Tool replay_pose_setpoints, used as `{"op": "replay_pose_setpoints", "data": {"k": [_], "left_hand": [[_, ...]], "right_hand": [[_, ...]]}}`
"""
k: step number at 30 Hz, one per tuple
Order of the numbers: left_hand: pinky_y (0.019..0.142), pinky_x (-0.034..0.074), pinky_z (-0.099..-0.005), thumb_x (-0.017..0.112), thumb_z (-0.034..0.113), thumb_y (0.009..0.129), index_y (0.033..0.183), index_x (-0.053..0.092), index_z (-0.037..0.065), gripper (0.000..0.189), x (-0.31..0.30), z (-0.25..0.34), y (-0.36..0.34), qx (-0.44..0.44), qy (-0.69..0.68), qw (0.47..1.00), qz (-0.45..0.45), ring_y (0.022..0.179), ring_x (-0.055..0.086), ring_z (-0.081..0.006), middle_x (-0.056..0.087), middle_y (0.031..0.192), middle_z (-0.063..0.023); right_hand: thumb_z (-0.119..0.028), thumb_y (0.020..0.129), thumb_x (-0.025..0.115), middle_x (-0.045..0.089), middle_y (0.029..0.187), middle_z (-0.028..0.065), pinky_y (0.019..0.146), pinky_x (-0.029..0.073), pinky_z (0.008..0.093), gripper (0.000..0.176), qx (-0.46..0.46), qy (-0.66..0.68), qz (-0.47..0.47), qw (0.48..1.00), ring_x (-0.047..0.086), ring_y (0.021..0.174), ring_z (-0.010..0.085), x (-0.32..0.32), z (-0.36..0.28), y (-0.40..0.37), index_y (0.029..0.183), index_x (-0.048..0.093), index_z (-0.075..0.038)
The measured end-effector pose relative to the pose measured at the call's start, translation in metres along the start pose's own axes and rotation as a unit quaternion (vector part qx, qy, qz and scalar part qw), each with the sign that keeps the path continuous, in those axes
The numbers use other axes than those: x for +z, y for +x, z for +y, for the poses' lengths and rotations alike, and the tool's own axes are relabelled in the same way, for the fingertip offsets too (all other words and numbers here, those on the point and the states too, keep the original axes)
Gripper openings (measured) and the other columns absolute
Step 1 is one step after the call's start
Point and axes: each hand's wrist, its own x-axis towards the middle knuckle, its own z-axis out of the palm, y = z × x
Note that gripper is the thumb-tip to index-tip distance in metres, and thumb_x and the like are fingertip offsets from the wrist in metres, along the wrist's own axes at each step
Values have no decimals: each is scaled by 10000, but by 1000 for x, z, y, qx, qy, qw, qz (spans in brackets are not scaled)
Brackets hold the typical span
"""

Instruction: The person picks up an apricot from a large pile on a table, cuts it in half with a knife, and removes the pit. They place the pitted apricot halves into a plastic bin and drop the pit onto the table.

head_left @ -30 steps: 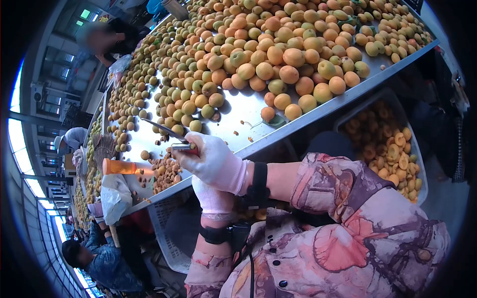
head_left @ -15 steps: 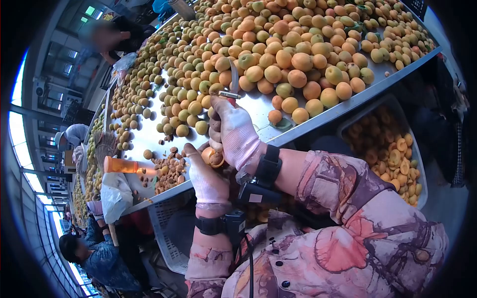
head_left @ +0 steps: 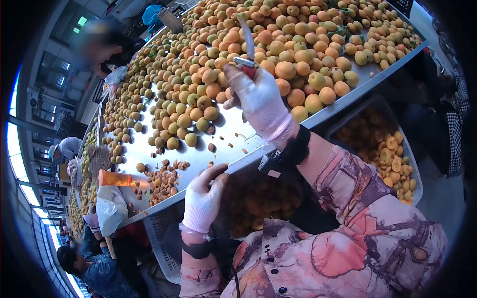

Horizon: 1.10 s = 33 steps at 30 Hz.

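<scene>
My right hand, in a white glove with dirty fingertips, grips a knife over the table's near edge. Its curved blade points up and away, and part of the red handle shows by my thumb. Piled apricots lie just beyond that hand. My left hand, also gloved, hovers at the metal edge above a crate. Thumb and fingers are bent but apart, with no fruit visible between them. Several apricot pits lie heaped on the table to its left.
Below the edge, a crate holds apricot pieces in shadow. Another crate of halved apricots stands at right. An orange cup lies on its side near a white bag. Other people are at left.
My hands have separated: the right rose with the knife, the left dropped toward me. The cut apricot between them has left my left hand. The view has shifted slightly.
</scene>
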Motion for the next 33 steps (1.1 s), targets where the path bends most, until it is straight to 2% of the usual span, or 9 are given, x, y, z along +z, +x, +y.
{"op": "replay_pose_setpoints", "data": {"k": [3, 5, 12, 16, 19, 21, 23, 25, 33], "left_hand": [[820, 517, -295, 646, 140, 927, 1140, 672, -47, 284, 21, 16, 46, 63, 88, 989, -105, 897, 668, -184, 707, 977, -147], [809, 530, -334, 685, 207, 892, 1126, 682, -31, 334, 48, 6, 81, 107, 175, 975, -87, 877, 687, -254, 707, 975, -196], [817, 533, -409, 667, 238, 874, 1060, 687, -7, 308, 77, -26, 141, -1, 250, 951, -182, 897, 690, -348, 708, 942, -221], [804, 527, -462, 619, 189, 910, 981, 672, -12, 220, 43, -36, 117, 2, 348, 935, -67, 901, 660, -435, 683, 962, -274], [764, 529, -373, 638, 159, 932, 973, 651, -33, 196, 8, -57, 91, -42, 186, 982, -11, 820, 680, -264, 698, 855, -156], [735, 520, -371, 644, 127, 920, 923, 644, -25, 152, -10, -15, 54, -53, 105, 993, -1, 791, 681, -259, 699, 831, -153], [733, 500, -308, 646, 109, 928, 964, 651, -51, 165, -29, -19, 24, -53, 144, 988, -16, 755, 625, -167, 684, 806, -109], [732, 498, -302, 657, 111, 917, 971, 657, -45, 165, -43, -23, -5, -150, 93, 984, -31, 732, 604, -167, 680, 806, -113], [732, 527, -395, 678, 174, 895, 910, 677, -21, 196, -104, -98, -53, -144, 288, 924, 208, 789, 700, -332, 702, 816, -200]], "right_hand": [[-204, 983, 650, 545, 708, -43, 466, 434, 196, 171, 8, 10, 76, 997, 535, 573, 24, -21, -29, 2, 1017, 622, -39], [-242, 974, 657, 544, 690, -33, 462, 423, 205, 204, 8, -8, 92, 996, 521, 538, 37, -31, -41, 3, 962, 627, -41], [-284, 952, 681, 550, 659, -19, 471, 441, 225, 262, -1, 24, 99, 995, 526, 517, 73, -38, -46, 8, 877, 619, -40], [-293, 952, 680, 554, 635, -8, 450, 424, 229, 268, 6, 27, 95, 995, 556, 488, 91, -36, -45, 8, 862, 603, -52], [-308, 954, 675, 554, 617, -7, 433, 406, 228, 279, 24, 31, 91, 995, 568, 472, 99, -35, -49, 4, 856, 598, -58], [-317, 957, 669, 552, 609, -9, 421, 393, 226, 286, 35, 33, 85, 995, 568, 467, 98, -33, -50, 2, 855, 596, -61], [-329, 963, 661, 550, 608, -21, 401, 369, 219, 287, 5, 26, 84, 996, 553, 446, 95, -32, -43, 5, 854, 599, -70], [-336, 960, 665, 545, 611, -25, 404, 370, 216, 292, 13, 10, 79, 997, 546, 450, 86, -33, -45, 1, 859, 601, -70], [-291, 971, 654, 551, 662, -12, 445, 446, 216, 264, 50, -57, 82, 994, 529, 483, 81, -33, -38, -8, 888, 616, -43]]}}
